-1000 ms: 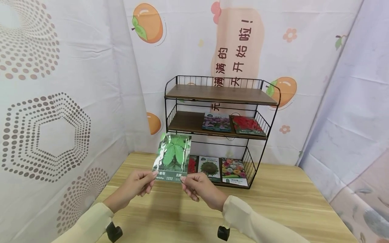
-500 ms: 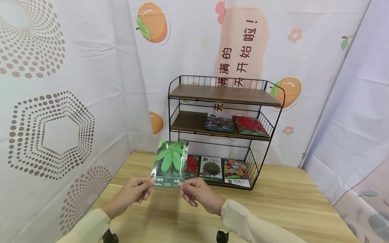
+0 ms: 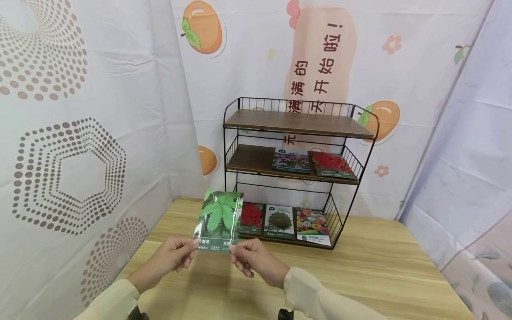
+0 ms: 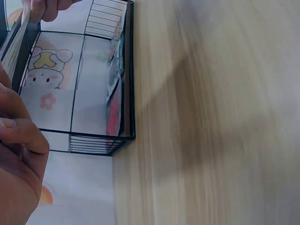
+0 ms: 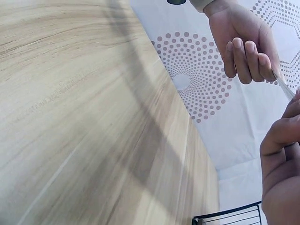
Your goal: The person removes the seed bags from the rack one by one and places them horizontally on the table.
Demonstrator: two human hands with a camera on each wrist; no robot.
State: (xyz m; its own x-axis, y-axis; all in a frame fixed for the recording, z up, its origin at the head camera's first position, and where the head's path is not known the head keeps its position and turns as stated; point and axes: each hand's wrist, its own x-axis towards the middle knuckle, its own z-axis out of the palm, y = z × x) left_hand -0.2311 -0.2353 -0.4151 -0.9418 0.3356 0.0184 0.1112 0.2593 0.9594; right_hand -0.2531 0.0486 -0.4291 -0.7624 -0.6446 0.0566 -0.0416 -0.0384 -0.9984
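A seed packet (image 3: 218,220) with a green fern-like leaf printed on it is held up above the table in the head view, its face toward the camera. My left hand (image 3: 173,260) pinches its lower left corner between thumb and fingers. At the lower right corner my right hand (image 3: 258,261) pinches it the same way. In the right wrist view the packet (image 5: 284,87) shows edge-on, thin and pale, running from the left hand (image 5: 246,49) to the right hand (image 5: 283,164).
Behind the packet stands a three-tier rack (image 3: 298,122) with a black wire frame. Two flower packets, one purple (image 3: 291,161) and one red (image 3: 333,164), lie on its middle shelf. The bottom shelf holds red (image 3: 252,217), sunflower (image 3: 279,222) and mixed-flower (image 3: 312,226) packets on the wooden table (image 3: 372,266).
Both hands have lowered the leaf packet and brought it slightly left, uncovering more of the red packet on the bottom shelf. The head view has shifted a little. Both pinches stay.
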